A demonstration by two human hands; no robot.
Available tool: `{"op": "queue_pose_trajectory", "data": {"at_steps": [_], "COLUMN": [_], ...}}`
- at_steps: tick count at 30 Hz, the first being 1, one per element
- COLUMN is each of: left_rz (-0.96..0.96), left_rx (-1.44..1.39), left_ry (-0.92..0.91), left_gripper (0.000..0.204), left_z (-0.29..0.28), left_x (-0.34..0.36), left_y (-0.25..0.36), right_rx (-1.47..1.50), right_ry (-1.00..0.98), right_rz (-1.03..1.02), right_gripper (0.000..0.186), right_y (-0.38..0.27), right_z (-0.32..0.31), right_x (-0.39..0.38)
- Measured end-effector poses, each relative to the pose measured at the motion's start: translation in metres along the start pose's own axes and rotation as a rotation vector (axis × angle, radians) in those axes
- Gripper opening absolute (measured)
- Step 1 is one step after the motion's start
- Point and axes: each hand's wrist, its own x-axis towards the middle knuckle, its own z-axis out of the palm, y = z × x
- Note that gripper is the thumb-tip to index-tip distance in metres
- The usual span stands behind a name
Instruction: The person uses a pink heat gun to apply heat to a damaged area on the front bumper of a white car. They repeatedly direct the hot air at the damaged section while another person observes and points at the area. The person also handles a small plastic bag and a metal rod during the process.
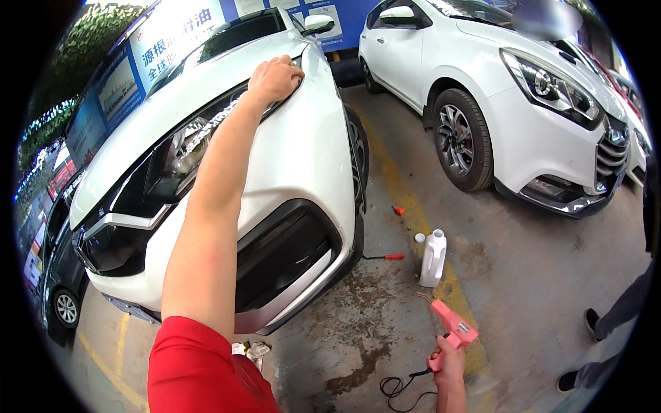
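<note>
My left arm reaches across the front corner of a white car. At the rear end of its headlight, my left hand presses against the bodywork with its fingers curled. What lies under those fingers is hidden. Low on the right, my right hand is closed round the grip of a pink pistol-shaped hot stapler. Two thin metal prongs stick out of its tip, pointing up and left. From the bottom of its handle a black cord loops over the ground.
A white jug stands uncapped beside a white cap. A red-handled screwdriver and a small red-orange item lie near the wheel. Another white car is parked right. A person's legs show at the right edge.
</note>
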Motion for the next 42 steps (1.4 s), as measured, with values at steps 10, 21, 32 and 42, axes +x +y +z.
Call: {"op": "queue_pose_trajectory", "data": {"at_steps": [10,21,32,42], "left_rz": [-0.228,-0.167,-0.127,-0.068], "left_rx": [-0.133,-0.134,-0.154,-0.142], "left_ry": [-0.156,-0.187,-0.24,-0.313], "left_gripper": [0.019,0.021,0.022,0.022], "left_z": [-0.004,0.002,0.003,0.003], "left_x": [0.027,0.042,0.054,0.059], "left_y": [0.002,-0.012,-0.018,-0.025], "right_rx": [0.014,0.02,0.013,0.02], "right_ry": [0.008,0.008,0.015,-0.002], "right_rz": [-0.003,-0.006,-0.007,-0.009], "right_gripper": [0.013,0.014,0.017,0.015], "right_y": [-0.005,0.003,0.003,0.002], "right_z": [0.004,0.001,-0.001,0.002], "right_x": [0.003,0.012,0.015,0.015]}}
